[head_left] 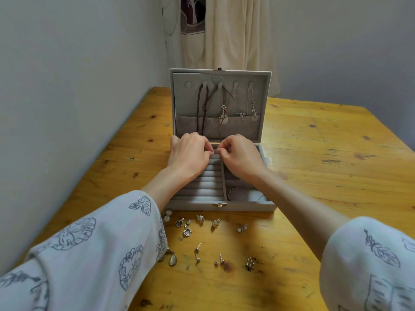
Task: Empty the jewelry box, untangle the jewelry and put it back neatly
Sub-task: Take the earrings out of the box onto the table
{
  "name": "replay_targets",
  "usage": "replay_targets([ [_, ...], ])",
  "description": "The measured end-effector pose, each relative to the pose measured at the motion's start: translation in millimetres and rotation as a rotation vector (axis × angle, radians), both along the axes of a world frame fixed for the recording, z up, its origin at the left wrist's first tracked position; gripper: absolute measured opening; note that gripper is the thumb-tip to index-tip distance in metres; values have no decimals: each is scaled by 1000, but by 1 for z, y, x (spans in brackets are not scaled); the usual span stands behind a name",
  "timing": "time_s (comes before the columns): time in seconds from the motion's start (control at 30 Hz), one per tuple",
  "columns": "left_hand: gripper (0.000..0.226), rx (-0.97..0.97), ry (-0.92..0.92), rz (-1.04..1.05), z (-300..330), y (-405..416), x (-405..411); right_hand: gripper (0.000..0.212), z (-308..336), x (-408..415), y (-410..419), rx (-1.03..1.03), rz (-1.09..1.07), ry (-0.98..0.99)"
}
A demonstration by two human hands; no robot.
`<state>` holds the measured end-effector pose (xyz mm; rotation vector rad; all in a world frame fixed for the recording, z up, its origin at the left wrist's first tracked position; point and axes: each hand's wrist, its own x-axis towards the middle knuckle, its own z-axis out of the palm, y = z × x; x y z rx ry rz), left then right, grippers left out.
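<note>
Above the jewelry box (224, 206) ring rolls, left hand (189, 153) and right hand (239, 154) pinch something tiny, unidentifiable; judged light, slippery, fingertip-held.

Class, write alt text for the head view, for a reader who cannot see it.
Both hands, left hand and right hand, pinch something small over an open grey jewelry box on a wooden table. Necklaces hang in its lid; earrings lie before it.
</note>
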<state>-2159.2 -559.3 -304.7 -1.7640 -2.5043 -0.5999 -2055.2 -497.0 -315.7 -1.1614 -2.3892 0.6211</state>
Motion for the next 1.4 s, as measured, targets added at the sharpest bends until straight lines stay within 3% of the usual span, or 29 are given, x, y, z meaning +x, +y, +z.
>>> replay_targets([
  [0.23,14,84,-99,9,23,-66,14,15,20,32,-55,-34,37,151],
  [0.43,8,158,-222,-2,6,-164,39,6,12,69,-145,-116,68,244],
  [0.63,2,135,-343,123,-34,-226,48,7,-29,72,-212,-110,115,160],
  [0.83,5,149,-325,145,-49,-236,45,17,-37,52,-224,22,80,19],
  [1.4,17,239,-298,171,-59,-238,50,17,-48,49,-222,80,49,60],
])
